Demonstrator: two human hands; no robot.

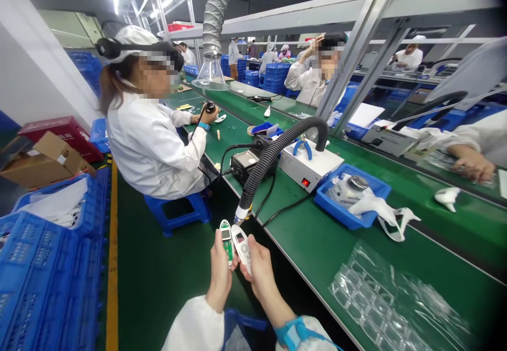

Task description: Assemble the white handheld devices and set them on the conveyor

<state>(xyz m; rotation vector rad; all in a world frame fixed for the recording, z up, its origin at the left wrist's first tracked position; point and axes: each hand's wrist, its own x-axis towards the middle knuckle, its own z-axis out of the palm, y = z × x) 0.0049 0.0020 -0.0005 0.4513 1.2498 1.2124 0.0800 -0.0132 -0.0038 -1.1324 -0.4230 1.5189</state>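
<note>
My left hand (219, 269) holds a green circuit board (226, 241) in a white frame, with a small display near its top end. My right hand (261, 273) grips a white plastic device casing (241, 248) with round openings along it. The two parts are held side by side and appear to touch at their lower edges. Just above them hangs the metal nozzle of a black ribbed fume hose (242, 215). The green bench edge (293, 266) runs close to my right of both hands.
A blue tray (352, 198) with a metal part and white bag, clear plastic blister trays (396, 298), a soldering station (247, 163) and blue-handled pliers (303, 148) sit on the bench. A co-worker (152, 140) solders alongside it. Blue crates (47, 272) stand on the floor.
</note>
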